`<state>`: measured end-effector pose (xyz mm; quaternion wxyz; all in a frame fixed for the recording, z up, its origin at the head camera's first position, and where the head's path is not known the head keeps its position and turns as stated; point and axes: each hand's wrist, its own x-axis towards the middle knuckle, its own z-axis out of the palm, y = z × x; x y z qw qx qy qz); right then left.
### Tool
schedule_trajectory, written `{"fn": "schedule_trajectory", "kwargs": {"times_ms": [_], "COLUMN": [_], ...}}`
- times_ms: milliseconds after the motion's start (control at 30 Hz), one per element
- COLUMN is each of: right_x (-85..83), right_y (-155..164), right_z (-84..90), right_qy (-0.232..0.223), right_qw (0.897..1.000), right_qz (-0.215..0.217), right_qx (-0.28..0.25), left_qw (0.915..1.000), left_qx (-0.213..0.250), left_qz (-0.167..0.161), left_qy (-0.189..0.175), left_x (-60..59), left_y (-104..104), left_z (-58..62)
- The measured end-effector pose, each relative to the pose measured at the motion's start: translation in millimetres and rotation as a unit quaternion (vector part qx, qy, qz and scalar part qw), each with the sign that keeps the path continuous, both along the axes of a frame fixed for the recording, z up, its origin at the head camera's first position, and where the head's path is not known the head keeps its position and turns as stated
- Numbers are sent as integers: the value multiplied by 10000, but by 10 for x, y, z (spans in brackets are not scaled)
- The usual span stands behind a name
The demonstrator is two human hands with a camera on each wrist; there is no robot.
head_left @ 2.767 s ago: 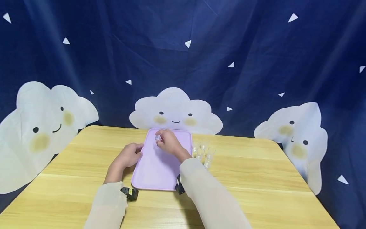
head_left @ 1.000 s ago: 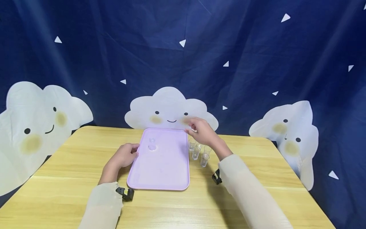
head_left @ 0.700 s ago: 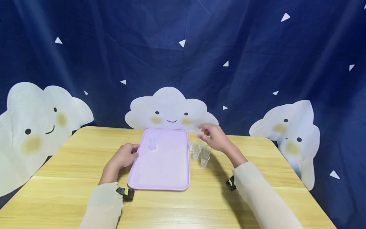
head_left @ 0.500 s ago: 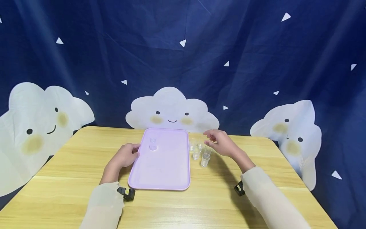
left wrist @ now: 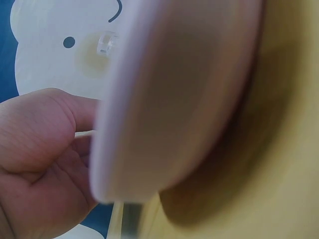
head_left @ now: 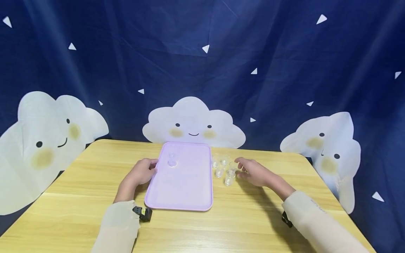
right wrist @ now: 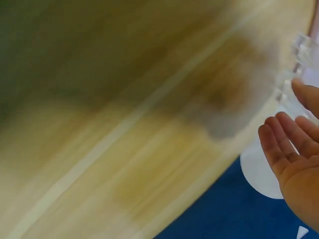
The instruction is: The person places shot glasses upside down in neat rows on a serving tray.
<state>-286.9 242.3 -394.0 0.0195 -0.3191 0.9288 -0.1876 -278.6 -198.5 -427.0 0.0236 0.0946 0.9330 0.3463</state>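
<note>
A lilac tray (head_left: 183, 196) lies on the wooden table (head_left: 253, 218). One small clear cup (head_left: 172, 160) stands on the tray's far left part. My left hand (head_left: 142, 171) grips the tray's left rim (left wrist: 107, 149), thumb on top. Several small clear cups (head_left: 224, 169) stand in a cluster just right of the tray. My right hand (head_left: 254, 172) is low beside that cluster, fingers loosely spread toward the nearest cup (head_left: 229, 178), holding nothing. In the right wrist view the fingers (right wrist: 279, 144) are straight, with blurred cups (right wrist: 299, 59) beyond them.
A dark blue curtain (head_left: 202, 63) with white cloud faces hangs right behind the table. The table's front and right side are bare wood. Black wrist cameras (head_left: 143, 213) sit on both sleeves.
My right hand left a cup on the tray, swung right over the cup cluster and came down beside it. The left hand kept its hold on the tray rim.
</note>
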Motion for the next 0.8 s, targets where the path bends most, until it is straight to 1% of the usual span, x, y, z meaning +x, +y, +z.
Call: {"fn": "schedule_trajectory", "kwargs": {"times_ms": [133, 200, 400, 633, 800], "right_x": [-14, -16, 1, -23, -43], "right_y": [18, 14, -26, -74, -112], "right_z": [-125, -194, -317, -407, -438], "right_qy": [10, 64, -92, -373, -481], "right_qw": [9998, 9996, 9969, 9871, 9812], "right_qz": [45, -10, -448, -997, -1190], "right_qx": [-189, -273, -633, -1197, -1438], "left_qw": [10000, 10000, 10000, 10000, 10000], "left_qx": [12, 13, 60, 46, 57], "left_qz": [27, 20, 36, -37, 38], "left_qy": [-32, -12, -6, 72, 4], "left_x": [-10, -20, -35, -44, -43], "left_y": [-6, -12, -14, -9, -12], "left_z": [-14, -32, -62, -65, -48]}}
